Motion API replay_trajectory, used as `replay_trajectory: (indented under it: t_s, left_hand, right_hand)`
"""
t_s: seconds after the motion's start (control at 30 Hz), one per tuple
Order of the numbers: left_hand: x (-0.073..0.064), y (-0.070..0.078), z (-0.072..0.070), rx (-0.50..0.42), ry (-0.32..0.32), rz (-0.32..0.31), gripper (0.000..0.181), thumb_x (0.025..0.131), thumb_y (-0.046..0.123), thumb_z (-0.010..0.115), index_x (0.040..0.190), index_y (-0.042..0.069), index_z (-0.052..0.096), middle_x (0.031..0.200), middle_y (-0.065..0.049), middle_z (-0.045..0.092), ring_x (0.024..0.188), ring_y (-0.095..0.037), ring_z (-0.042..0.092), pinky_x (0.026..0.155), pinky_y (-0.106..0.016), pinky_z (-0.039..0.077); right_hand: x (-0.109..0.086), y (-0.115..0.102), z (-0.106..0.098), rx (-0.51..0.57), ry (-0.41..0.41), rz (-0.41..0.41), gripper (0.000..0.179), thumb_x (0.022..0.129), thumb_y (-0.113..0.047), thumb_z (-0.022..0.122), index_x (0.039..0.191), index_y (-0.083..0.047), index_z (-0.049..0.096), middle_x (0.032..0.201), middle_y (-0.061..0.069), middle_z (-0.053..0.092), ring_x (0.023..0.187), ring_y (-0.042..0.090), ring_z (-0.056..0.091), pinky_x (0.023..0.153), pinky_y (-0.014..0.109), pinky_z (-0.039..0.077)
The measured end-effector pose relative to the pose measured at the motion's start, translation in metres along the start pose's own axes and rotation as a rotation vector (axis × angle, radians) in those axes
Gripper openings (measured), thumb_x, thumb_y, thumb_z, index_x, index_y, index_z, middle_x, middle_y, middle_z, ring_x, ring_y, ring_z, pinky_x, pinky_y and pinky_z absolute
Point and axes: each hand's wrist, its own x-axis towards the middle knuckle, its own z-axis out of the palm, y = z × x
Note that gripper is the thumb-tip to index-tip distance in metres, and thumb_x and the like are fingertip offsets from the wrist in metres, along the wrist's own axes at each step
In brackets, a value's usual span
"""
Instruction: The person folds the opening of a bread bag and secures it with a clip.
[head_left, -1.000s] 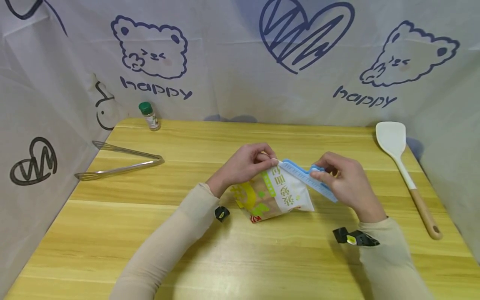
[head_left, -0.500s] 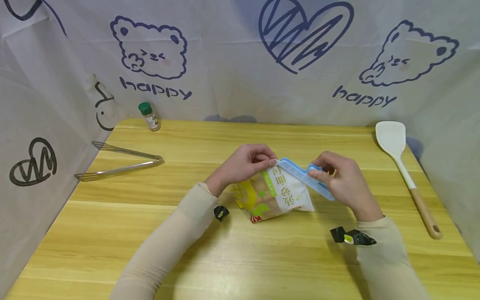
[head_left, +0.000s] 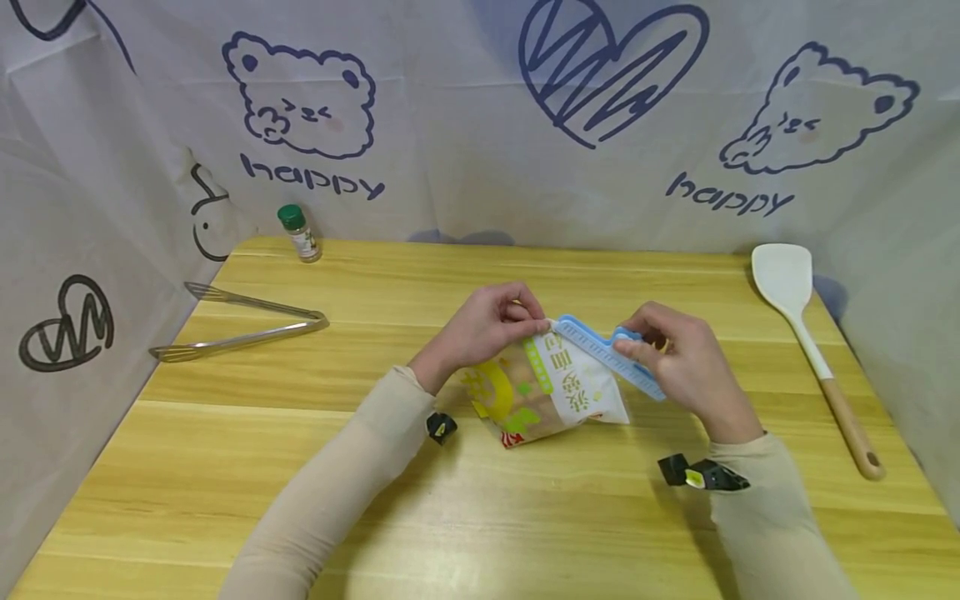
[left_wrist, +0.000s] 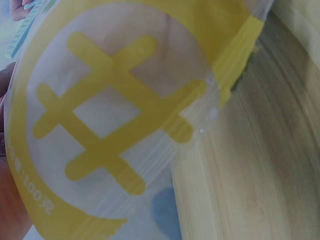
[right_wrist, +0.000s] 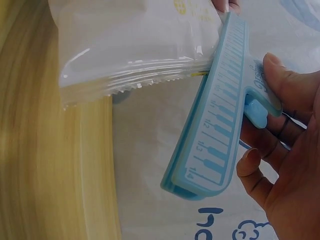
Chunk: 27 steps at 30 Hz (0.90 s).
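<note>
A printed plastic bread bag, white at one end and yellow at the other, tilts up over the middle of the table. My left hand pinches its upper corner between thumb and fingers. In the left wrist view the bag's yellow lattice print covers most of that hand. With my right hand I grip the handle of a long blue bag clip. Ruler marks run along the clip in the right wrist view, where its long bar meets the bag's crimped edge. The clip's far end is right at my left fingertips.
Metal tongs lie spread on the left of the wooden table. A green-capped spice jar stands at the back left. On the right lies a white spatula with a wooden handle. White cloth walls enclose the back and sides.
My right hand and the clip have shifted slightly left, along the bag's edge toward my left fingers. The left hand keeps its pinch on the corner, and the bag is nearly still.
</note>
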Motion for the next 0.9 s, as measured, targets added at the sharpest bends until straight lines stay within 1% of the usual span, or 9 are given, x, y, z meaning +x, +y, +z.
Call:
replay_trajectory:
  t_s: [0.1, 0.2, 0.37, 0.47, 0.63, 0.73, 0.9]
  left_hand:
    - [-0.0001, -0.0012, 0.0004, 0.022, 0.024, 0.019, 0.004, 0.091, 0.004, 0.070, 0.091, 0.000, 0.068, 0.082, -0.003, 0.071, 0.073, -0.016, 0.067, 0.068, -0.027, 0.052]
    - [-0.0007, -0.0014, 0.0000, 0.026, 0.031, 0.022, 0.004, 0.091, 0.004, 0.070, 0.092, 0.000, 0.070, 0.083, -0.003, 0.071, 0.073, -0.017, 0.067, 0.068, -0.029, 0.054]
    - [-0.0025, 0.0003, -0.0024, 0.026, 0.011, 0.021, 0.008, 0.092, 0.000, 0.066, 0.097, -0.002, 0.072, 0.088, -0.006, 0.072, 0.078, -0.017, 0.068, 0.069, -0.031, 0.055]
    - [-0.0028, 0.0000, -0.0035, 0.033, 0.001, 0.019, 0.009, 0.093, 0.001, 0.066, 0.099, -0.003, 0.072, 0.089, -0.005, 0.072, 0.079, -0.015, 0.069, 0.071, -0.029, 0.054]
    - [-0.0028, -0.0012, -0.0038, 0.075, 0.014, 0.012, 0.005, 0.092, 0.003, 0.068, 0.094, 0.000, 0.072, 0.083, -0.001, 0.072, 0.074, -0.013, 0.066, 0.068, -0.025, 0.051]
    - [-0.0029, -0.0017, -0.0038, 0.095, 0.024, 0.012, 0.004, 0.092, 0.005, 0.070, 0.091, 0.001, 0.072, 0.080, 0.000, 0.071, 0.071, -0.013, 0.065, 0.065, -0.025, 0.048]
    - [-0.0034, -0.0041, -0.0059, 0.121, 0.034, 0.031, 0.006, 0.091, 0.006, 0.071, 0.094, 0.002, 0.075, 0.084, -0.001, 0.072, 0.074, -0.013, 0.067, 0.067, -0.027, 0.053]
  right_hand:
    - [0.0004, -0.0002, 0.0007, 0.003, 0.006, -0.005, 0.005, 0.091, -0.011, 0.071, 0.089, -0.010, 0.067, 0.080, 0.002, 0.063, 0.068, 0.021, 0.050, 0.058, 0.033, 0.039]
    - [0.0005, 0.0000, 0.0017, 0.010, 0.009, -0.004, 0.005, 0.091, -0.011, 0.071, 0.089, -0.010, 0.067, 0.080, 0.001, 0.063, 0.069, 0.021, 0.050, 0.058, 0.033, 0.039]
    - [0.0009, 0.0004, 0.0027, 0.012, 0.010, -0.011, 0.005, 0.091, -0.010, 0.071, 0.089, -0.010, 0.067, 0.080, 0.001, 0.063, 0.069, 0.020, 0.050, 0.059, 0.033, 0.040]
    - [0.0015, 0.0003, 0.0029, 0.011, 0.015, -0.022, 0.005, 0.091, -0.009, 0.071, 0.089, -0.010, 0.067, 0.080, 0.001, 0.063, 0.069, 0.020, 0.051, 0.059, 0.033, 0.040]
    - [0.0019, 0.0002, 0.0036, 0.015, 0.016, -0.025, 0.005, 0.091, -0.009, 0.071, 0.089, -0.009, 0.067, 0.080, 0.001, 0.063, 0.069, 0.020, 0.050, 0.060, 0.033, 0.040]
    - [0.0021, 0.0007, 0.0042, 0.018, 0.016, -0.022, 0.004, 0.091, -0.010, 0.071, 0.089, -0.009, 0.067, 0.080, 0.001, 0.063, 0.069, 0.020, 0.050, 0.060, 0.033, 0.040]
    - [0.0027, 0.0010, 0.0055, 0.021, 0.017, -0.023, 0.005, 0.091, -0.010, 0.072, 0.089, -0.008, 0.067, 0.080, 0.001, 0.064, 0.069, 0.020, 0.050, 0.061, 0.033, 0.041]
